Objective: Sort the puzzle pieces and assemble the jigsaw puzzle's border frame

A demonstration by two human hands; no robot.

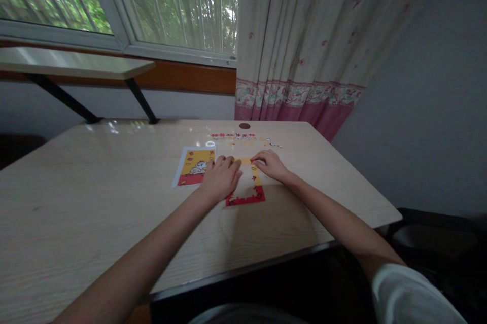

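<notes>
A partly built jigsaw puzzle (245,201) lies on the table, its red and yellow pieces forming a border around bare tabletop. My left hand (221,178) rests over its left side, fingers apart and lying flat, covering that edge. At the upper right corner, my right hand (271,166) has thumb and index finger pinched on a small puzzle piece, mostly hidden by the fingertips. Just left of the puzzle is a reference picture (192,168) of a white cartoon animal on yellow and red, partly under my left hand. Beyond both hands, loose puzzle pieces (234,136) are spread in rows.
The pale wooden table (114,197) has a round dark cable-hole cover (244,126) near its back edge. A raised shelf (76,62) on black legs stands at the back left. Behind are a window and a patterned curtain (300,60); a dark chair (437,227) is at right.
</notes>
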